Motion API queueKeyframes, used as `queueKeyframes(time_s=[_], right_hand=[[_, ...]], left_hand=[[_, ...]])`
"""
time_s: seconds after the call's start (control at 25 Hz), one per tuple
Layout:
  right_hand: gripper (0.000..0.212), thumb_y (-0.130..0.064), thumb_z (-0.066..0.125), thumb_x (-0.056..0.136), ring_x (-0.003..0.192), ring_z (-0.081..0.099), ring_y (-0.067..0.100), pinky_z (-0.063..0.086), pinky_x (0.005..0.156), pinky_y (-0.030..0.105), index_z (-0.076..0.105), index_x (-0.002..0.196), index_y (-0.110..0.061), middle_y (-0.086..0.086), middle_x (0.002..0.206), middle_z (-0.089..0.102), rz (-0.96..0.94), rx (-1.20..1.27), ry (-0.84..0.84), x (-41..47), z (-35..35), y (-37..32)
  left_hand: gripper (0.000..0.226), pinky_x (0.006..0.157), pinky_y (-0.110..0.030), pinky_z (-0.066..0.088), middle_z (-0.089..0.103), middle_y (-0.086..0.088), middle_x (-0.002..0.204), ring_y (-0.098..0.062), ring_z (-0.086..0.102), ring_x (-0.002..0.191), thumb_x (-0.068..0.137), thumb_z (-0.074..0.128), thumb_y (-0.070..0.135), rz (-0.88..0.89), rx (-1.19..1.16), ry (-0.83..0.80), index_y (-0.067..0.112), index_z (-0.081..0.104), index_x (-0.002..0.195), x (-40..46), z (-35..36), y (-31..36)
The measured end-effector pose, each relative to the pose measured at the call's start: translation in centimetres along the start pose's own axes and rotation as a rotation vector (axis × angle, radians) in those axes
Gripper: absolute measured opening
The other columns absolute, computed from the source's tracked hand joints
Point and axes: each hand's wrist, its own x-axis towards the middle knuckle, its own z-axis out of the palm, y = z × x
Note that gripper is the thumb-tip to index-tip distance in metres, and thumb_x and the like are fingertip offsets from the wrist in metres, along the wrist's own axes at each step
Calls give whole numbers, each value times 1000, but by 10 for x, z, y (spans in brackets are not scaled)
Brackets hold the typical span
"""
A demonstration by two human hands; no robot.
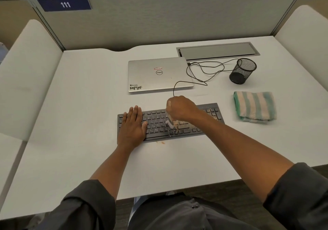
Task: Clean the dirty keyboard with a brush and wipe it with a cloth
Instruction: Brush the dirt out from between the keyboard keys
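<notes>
A dark keyboard (156, 116) lies on the white desk (88, 105), with brown crumbs spread over its right half. My left hand (133, 125) rests flat on the keyboard's left side, fingers straight. My right hand (181, 108) grips a brush (169, 122) above the middle keys; its pale bristles touch the keys beside the crumbs. Most of the brush handle is hidden in my fist. A folded green-and-cream striped cloth (254, 105) sits to the right of the keyboard, untouched.
A closed silver laptop (159, 74) lies behind the keyboard, with a black cable (204, 70) looping to its right. A black mesh pen cup (243, 71) stands at the back right. A few crumbs (160, 142) lie on the desk before the keyboard. Partition walls surround the desk.
</notes>
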Motion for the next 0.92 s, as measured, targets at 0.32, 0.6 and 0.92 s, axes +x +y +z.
queueKeyframes(time_s=[0.32, 0.6, 0.92], right_hand=[[22, -18, 47, 90, 84, 64, 26, 48, 69, 36, 66, 95, -9, 6, 89, 69, 28, 9, -18, 0, 0, 5], [20, -20, 44, 92, 83, 59, 23, 36, 62, 30, 62, 97, -16, 2, 91, 66, 58, 20, 36, 2, -3, 9], [21, -22, 42, 96, 86, 58, 23, 38, 66, 31, 61, 103, -18, 1, 96, 64, 61, 21, 50, 0, -6, 6]], left_hand=[[78, 127, -42, 1, 17, -11, 168, -26, 9, 156, 98, 8, 52, 4, 2, 5, 8, 17, 161, 0, 0, 0], [77, 127, -42, 1, 16, -11, 168, -26, 8, 156, 98, 8, 51, 4, 15, -2, 9, 16, 161, 1, 0, 0], [75, 127, -42, 1, 16, -10, 168, -25, 7, 156, 99, 9, 51, 2, 6, -4, 9, 15, 161, 0, 0, -1]])
